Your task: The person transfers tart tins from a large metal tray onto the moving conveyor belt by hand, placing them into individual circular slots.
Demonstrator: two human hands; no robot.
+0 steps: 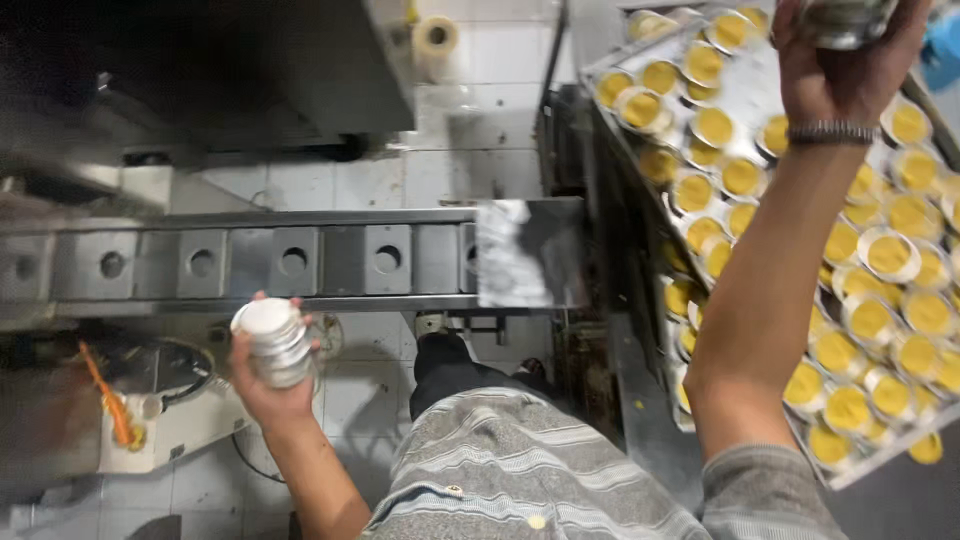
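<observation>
Gripping a short stack of round silver tins (272,343) in the left hand (268,385), just below the holed steel conveyor rail (290,262); right hand (850,60) clasping another tin (845,20), far right of that rail.

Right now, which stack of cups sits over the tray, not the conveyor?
The stack in the right hand, raised above the tray of yellow-filled cups; the left hand's stack sits by the conveyor.

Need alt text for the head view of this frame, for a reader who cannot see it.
The left hand grips a stack of small silvery foil cups below a metal conveyor with round holes, while the right hand holds more cups above a metal tray of yellow-filled foil cups.
</observation>
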